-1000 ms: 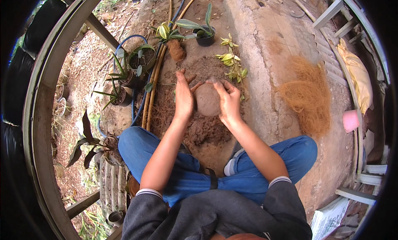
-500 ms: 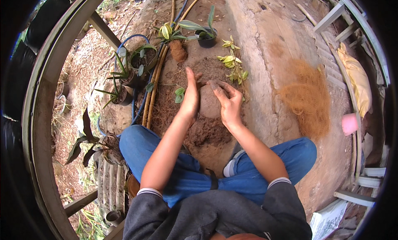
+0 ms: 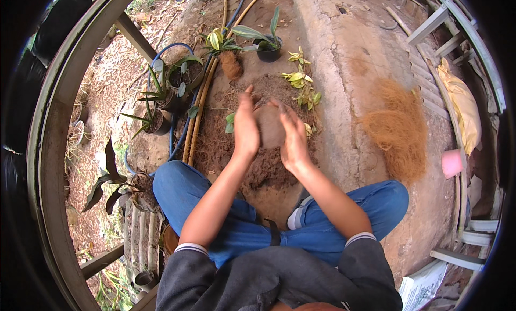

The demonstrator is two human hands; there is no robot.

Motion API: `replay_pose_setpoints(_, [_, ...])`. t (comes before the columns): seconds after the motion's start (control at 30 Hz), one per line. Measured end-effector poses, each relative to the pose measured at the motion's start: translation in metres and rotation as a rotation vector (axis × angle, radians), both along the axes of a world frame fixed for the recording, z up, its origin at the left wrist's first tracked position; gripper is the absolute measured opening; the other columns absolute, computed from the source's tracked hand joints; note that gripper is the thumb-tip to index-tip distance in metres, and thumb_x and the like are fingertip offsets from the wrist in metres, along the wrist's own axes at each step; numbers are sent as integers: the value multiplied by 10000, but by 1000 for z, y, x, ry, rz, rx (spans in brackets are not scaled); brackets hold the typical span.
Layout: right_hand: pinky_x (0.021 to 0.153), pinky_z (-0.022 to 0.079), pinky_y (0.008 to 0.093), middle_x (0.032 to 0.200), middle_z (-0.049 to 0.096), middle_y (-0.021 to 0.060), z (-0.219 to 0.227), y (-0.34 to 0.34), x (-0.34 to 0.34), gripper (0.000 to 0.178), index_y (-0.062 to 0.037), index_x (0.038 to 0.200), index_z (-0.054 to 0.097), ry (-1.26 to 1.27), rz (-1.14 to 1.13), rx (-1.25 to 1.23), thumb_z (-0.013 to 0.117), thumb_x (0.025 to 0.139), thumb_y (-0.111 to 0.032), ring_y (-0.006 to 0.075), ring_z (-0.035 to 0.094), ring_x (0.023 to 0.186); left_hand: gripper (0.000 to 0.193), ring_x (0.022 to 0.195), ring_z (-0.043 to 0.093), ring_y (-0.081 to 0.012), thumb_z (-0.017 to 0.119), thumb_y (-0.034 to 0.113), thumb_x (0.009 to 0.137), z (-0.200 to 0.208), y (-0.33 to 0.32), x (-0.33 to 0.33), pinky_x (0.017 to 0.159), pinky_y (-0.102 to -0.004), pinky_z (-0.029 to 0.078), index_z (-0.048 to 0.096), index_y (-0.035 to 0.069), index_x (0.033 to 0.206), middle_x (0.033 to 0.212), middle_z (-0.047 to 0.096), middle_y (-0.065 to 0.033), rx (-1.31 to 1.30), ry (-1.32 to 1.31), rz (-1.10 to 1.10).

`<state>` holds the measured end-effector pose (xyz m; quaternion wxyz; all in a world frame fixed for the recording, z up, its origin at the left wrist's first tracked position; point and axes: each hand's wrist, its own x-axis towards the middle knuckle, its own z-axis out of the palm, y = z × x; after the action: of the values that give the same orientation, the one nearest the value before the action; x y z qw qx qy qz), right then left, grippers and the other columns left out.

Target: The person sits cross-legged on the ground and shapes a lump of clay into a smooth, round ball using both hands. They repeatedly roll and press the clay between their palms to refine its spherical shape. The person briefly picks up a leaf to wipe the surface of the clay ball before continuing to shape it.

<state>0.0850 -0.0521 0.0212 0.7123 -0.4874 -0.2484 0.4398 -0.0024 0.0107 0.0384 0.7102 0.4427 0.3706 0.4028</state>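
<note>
Head view: the person's left hand [image 3: 248, 129] and right hand [image 3: 293, 136] grasp a brown soil ball [image 3: 271, 129] between their palms, fingers extended along its sides; the left one is slightly blurred. The ball is in front of the crossed legs, just beyond a crumbly soil heap [image 3: 267, 170]. Yellow-green leafy cuttings [image 3: 302, 82] lie near the right hand, and orange-brown fibre [image 3: 396, 131] lies farther right.
</note>
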Motion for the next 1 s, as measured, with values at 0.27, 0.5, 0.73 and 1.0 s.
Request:
replay_pose_setpoints(0.27, [919,414,317,1107,614,120,-7,0,6,405,43,1114,595,-244,-27,41,592,906,-304,172,556,1020,868,1304,328,-327,109,729,859,-3,-4,13,1080,-466,233,235,92,1435,1420,311,-188,290,149,161])
replay_pose_setpoints(0.5, [981,391,350,1173,578,140,1,-3,-9,407,13,1122,594,3,-96,74,564,916,-336,217,528,1112,842,1247,395,-328,143,697,886,4,-2,5,1035,-448,295,294,50,1402,1366,392,-195,350,222,125])
replay_pose_setpoints(0.73, [972,392,340,1102,601,128,-12,4,8,438,15,1104,598,-29,12,98,585,890,-367,198,534,1079,928,1338,259,-332,68,772,809,-4,-4,10,1085,-467,207,114,118,1465,1440,272,-210,375,128,19])
replay_pose_setpoints(1.0, [965,374,330,1158,562,130,6,-1,10,433,20,1116,581,146,-51,0,529,932,-368,187,528,1053,875,1346,266,-316,148,730,861,6,11,4,1085,-471,208,167,90,1457,1441,286,-209,105,-54,-6])
